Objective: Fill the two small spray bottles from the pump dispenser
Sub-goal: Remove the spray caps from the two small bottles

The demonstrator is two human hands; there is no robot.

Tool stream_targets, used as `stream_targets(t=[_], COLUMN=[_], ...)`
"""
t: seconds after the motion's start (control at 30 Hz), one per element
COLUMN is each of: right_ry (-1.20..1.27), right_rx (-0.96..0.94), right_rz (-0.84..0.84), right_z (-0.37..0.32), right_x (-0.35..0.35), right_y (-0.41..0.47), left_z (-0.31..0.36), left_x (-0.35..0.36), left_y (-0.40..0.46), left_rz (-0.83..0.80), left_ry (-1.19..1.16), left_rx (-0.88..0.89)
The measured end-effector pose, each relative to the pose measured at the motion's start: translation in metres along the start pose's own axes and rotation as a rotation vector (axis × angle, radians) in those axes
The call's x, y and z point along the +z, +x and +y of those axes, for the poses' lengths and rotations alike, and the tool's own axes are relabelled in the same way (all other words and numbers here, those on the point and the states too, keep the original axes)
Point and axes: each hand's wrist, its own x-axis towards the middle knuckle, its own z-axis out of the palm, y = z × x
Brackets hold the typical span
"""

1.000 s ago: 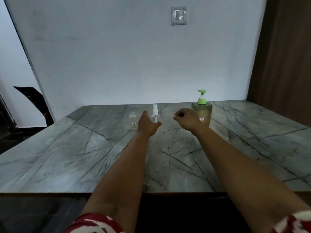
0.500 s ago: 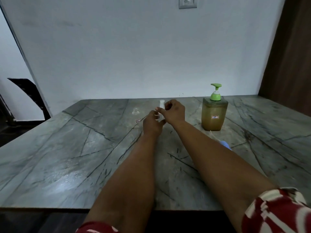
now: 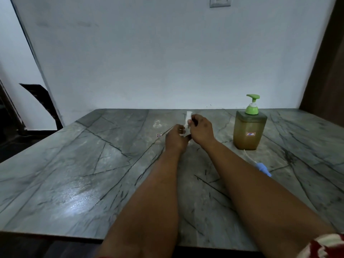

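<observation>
Spray bottle [image 3: 188, 118] is being gripped by both hands, left hand [image 3: 176, 138] low, right hand [image 3: 200, 130] pinching its top; second bottle [image 3: 157, 127] standing beside; one pump dispenser [image 3: 249, 127] standing right.

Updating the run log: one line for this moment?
left hand: grip on spray bottle | right hand: at its cap | pump dispenser: untouched

Your capped spray bottle [image 3: 188, 119] stands upright between your hands [image 3: 200, 130]. The other bottle [image 3: 157, 130], clear and uncapped, stands just left of it. The dispenser [image 3: 249, 130], amber-filled with a green pump, stands upright off to your right.
</observation>
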Motion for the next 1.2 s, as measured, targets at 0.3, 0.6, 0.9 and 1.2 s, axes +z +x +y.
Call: stream_targets(t=[0.3,0.6,0.9,1.2], right_ry=[0.124,0.134,0.168,0.232], right_rx=[0.019,0.028,0.022,-0.012], right_rz=[0.048,-0.024,0.014,0.027], right_z=[0.013,0.011,0.01,0.013], right_x=[0.008,0.01,0.007,0.007], right_y=[0.003,0.005,0.003,0.0], left_z=[-0.001,-0.001,-0.001,-0.001], left_x=[0.0,0.002,0.002,0.002], left_y=[0.0,-0.001,-0.001,-0.002], left_rz=[-0.006,0.006,0.003,-0.005], left_ry=[-0.014,-0.015,-0.016,0.006], left_rx=[0.001,0.008,0.005,0.026])
